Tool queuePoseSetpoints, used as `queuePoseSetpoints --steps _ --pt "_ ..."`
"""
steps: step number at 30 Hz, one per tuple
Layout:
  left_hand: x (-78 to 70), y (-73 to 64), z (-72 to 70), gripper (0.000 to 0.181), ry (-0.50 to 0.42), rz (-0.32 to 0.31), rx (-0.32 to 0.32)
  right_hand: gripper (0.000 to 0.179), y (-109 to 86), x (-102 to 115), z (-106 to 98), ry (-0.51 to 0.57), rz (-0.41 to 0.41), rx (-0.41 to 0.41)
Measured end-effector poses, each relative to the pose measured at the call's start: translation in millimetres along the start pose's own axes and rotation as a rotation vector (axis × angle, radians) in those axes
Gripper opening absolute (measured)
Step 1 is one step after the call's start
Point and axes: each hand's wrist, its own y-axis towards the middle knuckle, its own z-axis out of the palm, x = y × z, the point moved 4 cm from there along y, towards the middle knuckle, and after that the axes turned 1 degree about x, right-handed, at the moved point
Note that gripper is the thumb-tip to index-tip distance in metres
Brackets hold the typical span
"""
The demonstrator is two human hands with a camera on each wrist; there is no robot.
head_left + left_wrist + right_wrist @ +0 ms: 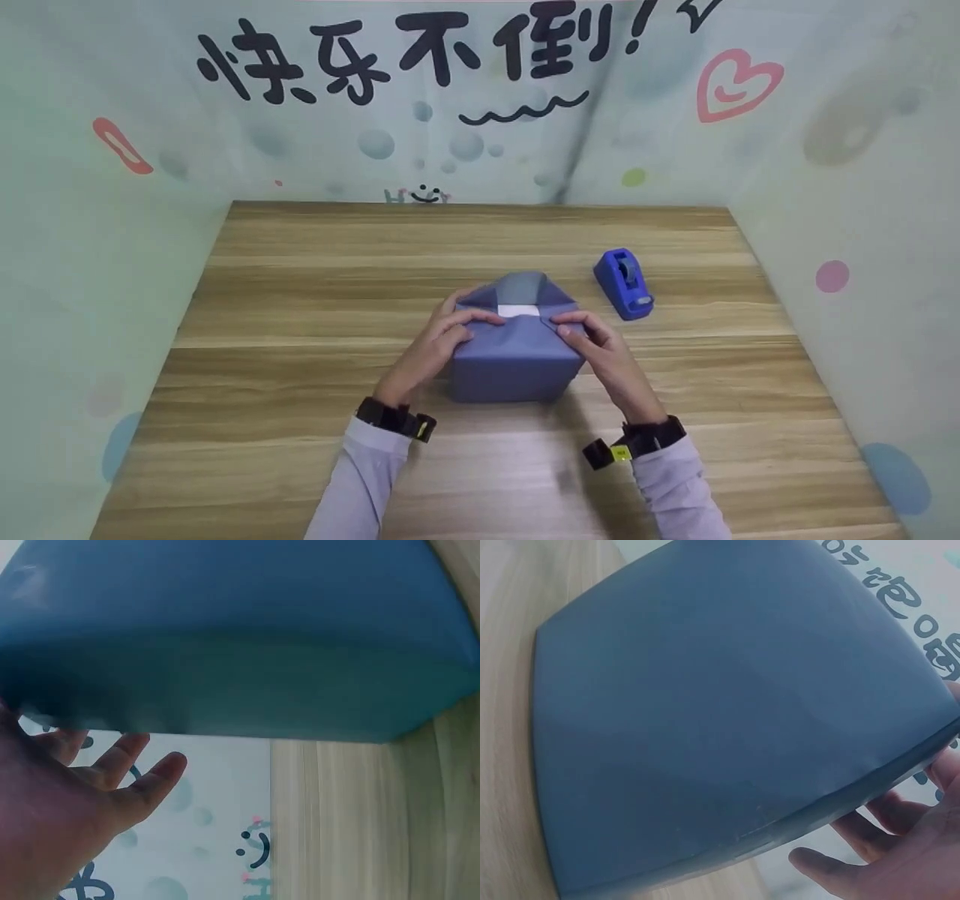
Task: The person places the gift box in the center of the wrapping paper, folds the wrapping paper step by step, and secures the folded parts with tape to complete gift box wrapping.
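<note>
A box wrapped in blue paper (516, 379) stands on the table, and the white of what is inside shows through a gap (519, 310) in the folded paper on top. Beyond the gap rises a folded flap (523, 287). My left hand (433, 346) lies along the box's left side, its index finger laid on the near flap. On the opposite side my right hand (609, 361) pinches the paper near the top right corner between thumb and index finger. In the left wrist view the left fingers (154, 784) look nearly straight; the box hides some fingertips.
A blue tape dispenser (624, 283) stands behind the box to the right. The wooden table (300, 300) reaches to a pale printed backdrop (420, 150) at the back and both sides. Each wrist wears a black camera band (390, 418).
</note>
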Motion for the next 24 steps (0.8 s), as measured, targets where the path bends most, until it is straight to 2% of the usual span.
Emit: queuePoseSetpoints --steps 3,5,7,9,12,14,15,18,20,22,24 --pt "1.1 3.9 1.5 0.042 -0.002 0.058 0.01 0.026 0.2 -1.2 0.5 0.006 -0.003 0.016" --pt "2.6 2.2 0.9 0.038 -0.025 0.083 -0.031 0.026 0.3 -1.8 0.9 0.003 -0.006 0.028" --pt "5.2 -2.3 -1.2 0.027 -0.041 0.088 -0.133 0.025 0.6 -2.3 1.0 0.003 -0.008 0.032" --pt "8.2 -8.8 -3.2 0.014 -0.057 0.067 -0.269 0.024 0.7 -1.8 0.8 -0.005 -0.009 0.036" --pt "10.5 -18.1 -3.2 0.019 -0.075 0.028 -0.445 0.023 1.3 -0.3 -0.2 -0.017 -0.009 0.042" --pt "4.0 -22.5 -2.0 0.022 -0.096 -0.001 -0.497 0.024 2.4 1.0 -1.1 -0.03 -0.001 0.057" --pt "-1.1 -23.9 -1.4 0.024 -0.101 -0.005 -0.503 0.025 3.0 1.8 -1.8 -0.035 0.002 0.068" --pt "-0.5 -21.9 -2.2 0.025 -0.076 -0.014 -0.48 0.026 6.7 4.4 -4.3 -0.068 0.007 0.126" --pt "3.4 -18.7 -3.7 0.027 -0.05 -0.009 -0.424 0.027 9.5 6.5 -6.5 -0.089 0.009 0.183" --pt "13.2 -14.4 -6.0 0.029 -0.028 -0.016 -0.355 0.026 13.4 9.1 -7.9 -0.118 0.004 0.245" --pt "12.5 -12.0 -9.5 0.032 -0.015 -0.018 -0.28 0.027 17.8 11.4 -8.7 -0.153 0.005 0.293"
